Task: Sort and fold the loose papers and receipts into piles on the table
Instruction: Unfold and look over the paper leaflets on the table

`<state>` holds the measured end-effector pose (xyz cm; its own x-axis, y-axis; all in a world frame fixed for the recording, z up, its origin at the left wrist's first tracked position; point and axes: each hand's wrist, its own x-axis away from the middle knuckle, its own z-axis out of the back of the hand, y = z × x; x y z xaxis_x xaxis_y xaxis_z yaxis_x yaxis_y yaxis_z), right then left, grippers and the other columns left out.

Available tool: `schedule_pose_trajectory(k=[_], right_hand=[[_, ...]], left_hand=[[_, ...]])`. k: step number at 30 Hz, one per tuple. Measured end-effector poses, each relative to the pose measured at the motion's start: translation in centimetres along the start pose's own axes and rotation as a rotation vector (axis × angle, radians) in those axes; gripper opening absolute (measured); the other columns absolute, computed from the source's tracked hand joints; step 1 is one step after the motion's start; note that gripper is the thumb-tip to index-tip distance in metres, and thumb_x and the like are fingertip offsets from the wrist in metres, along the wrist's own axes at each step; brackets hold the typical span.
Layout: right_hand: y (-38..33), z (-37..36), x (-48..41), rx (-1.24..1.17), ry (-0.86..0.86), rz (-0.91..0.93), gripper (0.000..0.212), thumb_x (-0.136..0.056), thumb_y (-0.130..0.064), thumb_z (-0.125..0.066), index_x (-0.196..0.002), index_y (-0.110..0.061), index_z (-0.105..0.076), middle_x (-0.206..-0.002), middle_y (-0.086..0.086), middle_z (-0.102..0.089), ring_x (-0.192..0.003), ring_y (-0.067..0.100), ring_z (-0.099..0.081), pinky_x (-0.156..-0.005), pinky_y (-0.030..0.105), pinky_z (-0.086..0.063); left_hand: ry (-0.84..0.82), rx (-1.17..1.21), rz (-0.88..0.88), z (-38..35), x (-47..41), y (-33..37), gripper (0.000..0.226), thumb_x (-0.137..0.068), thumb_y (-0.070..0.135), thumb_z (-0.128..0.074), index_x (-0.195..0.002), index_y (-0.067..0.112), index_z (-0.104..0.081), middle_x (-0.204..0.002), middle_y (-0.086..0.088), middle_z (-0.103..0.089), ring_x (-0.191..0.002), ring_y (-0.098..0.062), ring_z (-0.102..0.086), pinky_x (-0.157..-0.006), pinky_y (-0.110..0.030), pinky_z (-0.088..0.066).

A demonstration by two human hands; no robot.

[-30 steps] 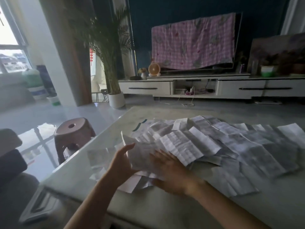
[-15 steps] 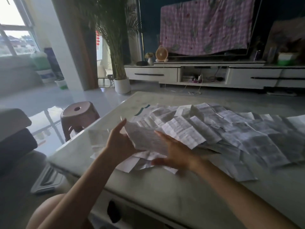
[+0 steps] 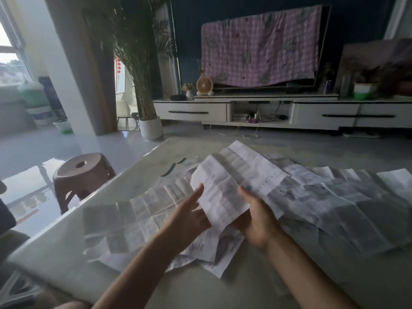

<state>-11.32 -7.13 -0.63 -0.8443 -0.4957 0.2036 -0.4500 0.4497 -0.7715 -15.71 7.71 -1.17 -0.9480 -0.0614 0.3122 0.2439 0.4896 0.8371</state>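
My right hand point(image 3: 256, 219) holds a creased printed sheet point(image 3: 225, 188) up off the pile. The thumb is curled over the front of the sheet near its right edge and the fingers are hidden behind it. My left hand point(image 3: 189, 217) is spread, with the fingers straight and close together and the palm turned toward the sheet. It meets the sheet's lower left edge, but I cannot tell whether the thumb pinches it.

The sheet is white with dense grey blocks of small print, too blurred to read. It is crossed by fold lines and bent along one of them, so the near half tips down toward me and the far half rises. Its long axis runs away from me and leans to the right, and the far corner stands above the heap.

Under and beyond it, loose papers point(image 3: 334, 208) lie overlapping across the pale surface point(image 3: 51, 253), mostly to the right. One long unfolded leaflet point(image 3: 133, 215) lies flat to the left of my left hand, stretched left to right.

A brown plastic stool point(image 3: 82, 172) stands on the floor just beside the surface's left edge.
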Motion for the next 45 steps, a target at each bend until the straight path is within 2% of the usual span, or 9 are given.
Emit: schedule_pose_trajectory(k=[7,14,17,21,23,29,35,38,45], right_hand=[[0.5,-0.8,0.1,-0.013,-0.14,-0.088,0.033,-0.087,-0.025,-0.053,-0.111,-0.006,-0.065,-0.102,0.014,-0.071,-0.087,0.025,-0.067,-0.08,0.036,-0.053],[-3.1,2.0,-1.4,0.257,0.159,0.049,0.02,-0.083,-0.016,-0.063,-0.103,-0.014,-0.061,-0.083,0.002,-0.066,-0.077,0.014,-0.061,-0.069,0.025,-0.049],[-4.5,2.4,-1.2,0.358,-0.011,0.029,0.056,-0.074,-0.039,-0.066,-0.123,-0.015,-0.054,-0.104,0.006,-0.065,-0.1,0.021,-0.061,-0.089,0.033,-0.049],[-4.3,2.3,0.2,0.326,-0.364,-0.136,0.048,-0.082,-0.051,-0.044,-0.115,-0.018,-0.058,-0.095,0.0,-0.07,-0.092,0.013,-0.066,-0.077,0.031,-0.054],[-3.5,3.0,-0.2,0.237,-0.421,-0.15,0.049,-0.081,-0.051,-0.057,-0.118,-0.019,-0.059,-0.107,0.005,-0.067,-0.101,0.018,-0.064,-0.084,0.038,-0.053],[-3.9,4.2,-1.2,0.305,-0.11,-0.029,0.032,-0.069,-0.018,-0.067,-0.099,-0.007,-0.066,-0.091,0.01,-0.071,-0.078,0.021,-0.069,-0.068,0.031,-0.058],[-4.3,5.1,-1.4,0.633,0.104,0.276,0.012,-0.075,-0.009,-0.071,-0.086,-0.005,-0.07,-0.091,0.01,-0.073,-0.082,0.02,-0.071,-0.071,0.028,-0.058],[-4.4,5.3,-1.4,0.579,0.104,0.246,0.014,-0.082,-0.01,-0.065,-0.089,0.001,-0.068,-0.09,0.011,-0.072,-0.071,0.017,-0.071,-0.065,0.027,-0.059],[-5.9,5.8,-0.7,0.812,0.013,0.076,0.025,-0.09,-0.014,-0.056,-0.111,-0.001,-0.061,-0.091,0.012,-0.07,-0.067,0.018,-0.068,-0.057,0.025,-0.056]], left_hand=[[-0.224,0.119,-0.03,1.1,-0.6,0.6,0.087,-0.036,0.036,-0.094,-0.111,0.002,-0.067,-0.115,-0.02,-0.065,-0.101,-0.032,-0.065,-0.08,-0.045,-0.056],[-0.134,-0.018,-0.107,2.1,0.2,3.4,0.085,-0.035,0.032,-0.093,-0.108,0.0,-0.064,-0.089,-0.016,-0.072,-0.074,-0.026,-0.071,-0.06,-0.036,-0.058],[-0.216,-0.108,-0.075,1.9,0.4,4.4,0.082,-0.019,0.031,-0.096,-0.089,0.0,-0.066,-0.077,-0.017,-0.07,-0.063,-0.026,-0.07,-0.055,-0.032,-0.057],[-0.322,-0.155,-0.062,1.5,0.0,4.7,0.07,-0.024,0.034,-0.096,-0.081,0.001,-0.073,-0.077,-0.016,-0.071,-0.065,-0.026,-0.07,-0.058,-0.033,-0.058],[-0.314,-0.144,-0.064,1.7,-0.5,4.7,0.066,-0.022,0.034,-0.096,-0.076,0.003,-0.076,-0.077,-0.015,-0.071,-0.065,-0.025,-0.07,-0.055,-0.032,-0.058],[-0.15,-0.294,-0.139,4.0,-1.9,4.9,0.043,-0.065,0.027,-0.08,-0.096,0.001,-0.067,-0.09,-0.014,-0.071,-0.074,-0.021,-0.07,-0.067,-0.03,-0.059],[-0.031,-0.533,-0.301,5.5,-2.9,3.4,0.055,-0.052,0.036,-0.083,-0.091,0.002,-0.067,-0.086,-0.01,-0.071,-0.074,-0.019,-0.069,-0.066,-0.033,-0.059],[-0.043,-0.478,-0.297,5.5,-2.9,3.2,0.04,-0.066,0.028,-0.071,-0.094,-0.001,-0.067,-0.092,-0.015,-0.071,-0.08,-0.024,-0.069,-0.074,-0.037,-0.058],[-0.11,-0.545,-0.262,5.9,-2.6,3.9,0.072,-0.036,0.05,-0.09,-0.087,0.003,-0.074,-0.093,-0.015,-0.071,-0.082,-0.024,-0.069,-0.071,-0.032,-0.058]])
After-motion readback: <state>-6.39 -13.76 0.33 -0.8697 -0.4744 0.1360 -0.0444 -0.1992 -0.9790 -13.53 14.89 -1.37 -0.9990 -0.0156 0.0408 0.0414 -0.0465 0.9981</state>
